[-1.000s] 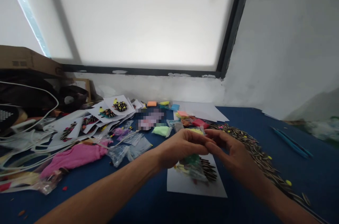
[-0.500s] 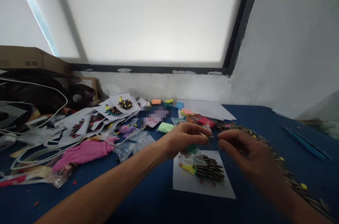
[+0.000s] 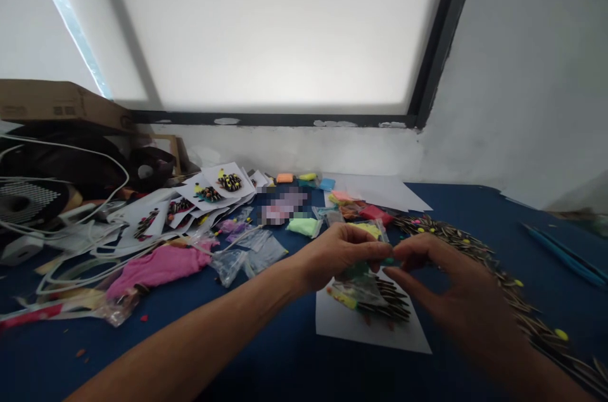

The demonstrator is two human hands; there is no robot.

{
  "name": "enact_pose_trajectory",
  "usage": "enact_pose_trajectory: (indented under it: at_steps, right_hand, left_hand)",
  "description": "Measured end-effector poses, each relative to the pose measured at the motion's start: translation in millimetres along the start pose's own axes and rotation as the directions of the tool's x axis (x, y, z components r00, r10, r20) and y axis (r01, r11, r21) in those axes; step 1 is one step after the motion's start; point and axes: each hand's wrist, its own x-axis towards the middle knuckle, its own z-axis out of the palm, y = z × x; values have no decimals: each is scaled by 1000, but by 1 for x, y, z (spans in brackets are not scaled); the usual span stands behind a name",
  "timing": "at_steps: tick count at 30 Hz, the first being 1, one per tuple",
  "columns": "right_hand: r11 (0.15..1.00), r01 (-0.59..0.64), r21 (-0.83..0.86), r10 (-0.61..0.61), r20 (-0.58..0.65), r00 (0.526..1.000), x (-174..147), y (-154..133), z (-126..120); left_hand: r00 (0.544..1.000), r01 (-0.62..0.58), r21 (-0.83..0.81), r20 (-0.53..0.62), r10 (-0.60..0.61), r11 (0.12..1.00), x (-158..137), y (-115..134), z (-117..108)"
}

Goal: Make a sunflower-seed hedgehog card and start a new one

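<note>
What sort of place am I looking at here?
Likely a craft workplace: striped seeds strewn over the blue table, a white sheet bearing a seed figure in front, and similar decorated sheets stacked at the left.

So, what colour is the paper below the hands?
The paper is white, seen best in the head view.
</note>
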Motion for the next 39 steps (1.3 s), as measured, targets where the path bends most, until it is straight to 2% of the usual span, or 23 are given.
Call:
enact_pose_trajectory:
  at_steps: [3,6,9,13,16,23,29,32,36,39]
  right_hand:
    - [1000,19,-19,-19,35,999,0,3,-2]
    - [998,-21,-51,26,101,995,0,7,-4]
    - [995,-46,-87,63,203,977,-2,13,-2]
    - [992,-29,-120,65,307,949,-5,20,4]
    - [992,-14,-126,57,341,938,-7,22,8]
    - [993,-13,-116,54,355,934,-6,23,11]
    - [995,-26,-92,59,386,921,-6,21,13]
    - [996,-18,-84,46,342,939,-5,20,12]
    - [995,-69,-70,83,230,970,-3,19,7]
    - [974,-224,-21,224,206,953,0,15,2]
  left_hand:
    - [1000,-1,52,28,0,999,-1,3,-3]
    - [998,37,154,53,-46,987,-1,8,-13]
    - [993,119,254,-39,-113,960,-1,12,-24]
    - [991,127,268,-78,-110,955,0,13,-31]
    - [992,126,267,-39,-120,955,0,11,-32]
    - [992,110,300,31,-125,947,2,4,-36]
    - [985,161,294,19,-174,942,2,3,-35]
    - [988,145,274,18,-156,951,2,3,-33]
    - [993,94,146,-79,-83,985,2,7,-27]
    - [992,21,-24,-126,-23,1000,3,10,-22]
